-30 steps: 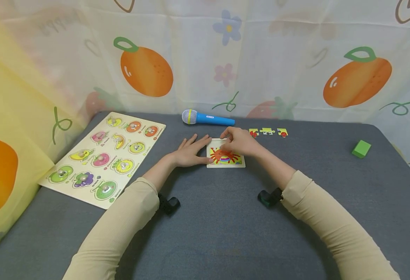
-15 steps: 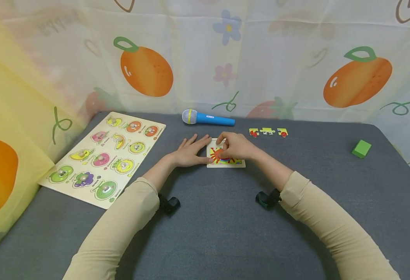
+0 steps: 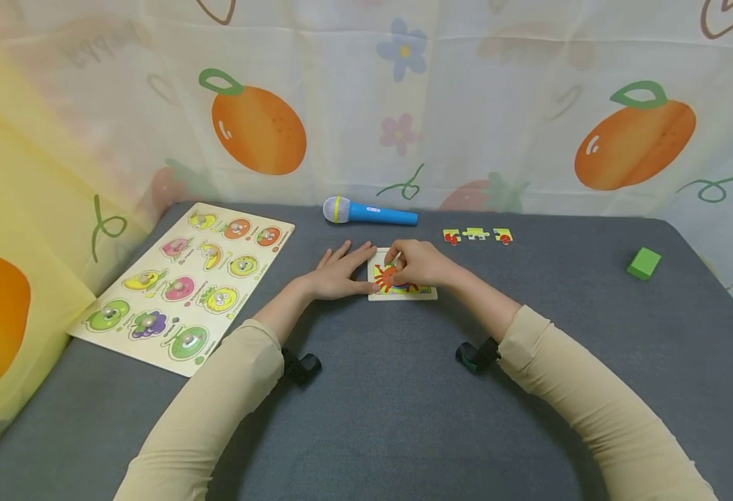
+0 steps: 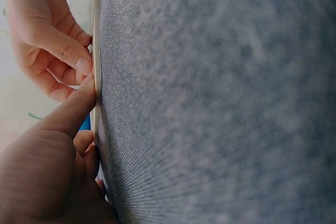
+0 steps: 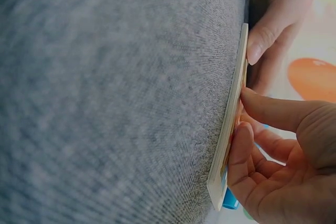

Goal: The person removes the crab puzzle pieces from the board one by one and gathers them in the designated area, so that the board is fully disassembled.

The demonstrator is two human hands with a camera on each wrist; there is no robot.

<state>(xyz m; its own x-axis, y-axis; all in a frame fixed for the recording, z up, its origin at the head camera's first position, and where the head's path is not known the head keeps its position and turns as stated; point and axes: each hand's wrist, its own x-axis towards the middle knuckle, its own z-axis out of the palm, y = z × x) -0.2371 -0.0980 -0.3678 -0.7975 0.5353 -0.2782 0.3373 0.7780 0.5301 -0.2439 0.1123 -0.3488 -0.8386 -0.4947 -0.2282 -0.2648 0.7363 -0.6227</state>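
At the far middle of the tabletop (image 3: 391,403), you brace the puzzle (image 3: 410,293) with your left hand (image 3: 336,277) spread at its left edge and should press straight down with your bent right hand (image 3: 424,264), though whether it grips anything cannot be told.

Blue microphone (image 3: 375,213) lying crosswise at the back; over left, a fruit board (image 3: 175,268) at a slant; out right, a green block (image 3: 644,264); and an orange-printed curtain (image 3: 341,83) hangs behind the surface (image 3: 379,410)!
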